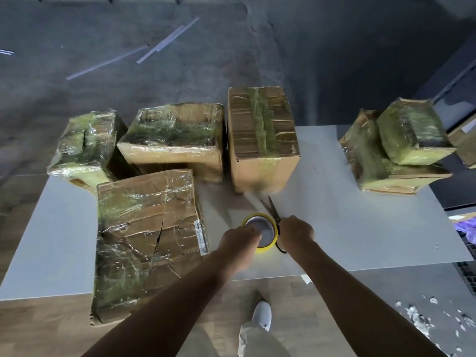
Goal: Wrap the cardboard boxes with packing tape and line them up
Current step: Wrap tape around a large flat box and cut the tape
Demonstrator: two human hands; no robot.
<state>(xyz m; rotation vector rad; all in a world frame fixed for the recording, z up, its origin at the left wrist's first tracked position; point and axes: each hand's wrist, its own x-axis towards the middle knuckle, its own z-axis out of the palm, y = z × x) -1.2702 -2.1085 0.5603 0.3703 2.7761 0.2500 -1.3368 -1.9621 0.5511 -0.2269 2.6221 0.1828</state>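
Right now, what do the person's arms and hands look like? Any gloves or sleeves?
The left hand and right hand are bare: no gloves. The forearms are bare, with no sleeves, watch or bands in view. Below them show light trousers and a white shoe.

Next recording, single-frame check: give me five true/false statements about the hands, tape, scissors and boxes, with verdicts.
1. The left hand grips the tape roll. True.
2. The scissors lie untouched on the table. False: the right hand holds their handles, and the blades are open.
3. At the table's right end, a small box sits on top of a lower box. True.
4. The tall box stands at the far left. False: it stands near the middle of the far edge.
5. The large near box overhangs the table's near edge. True.
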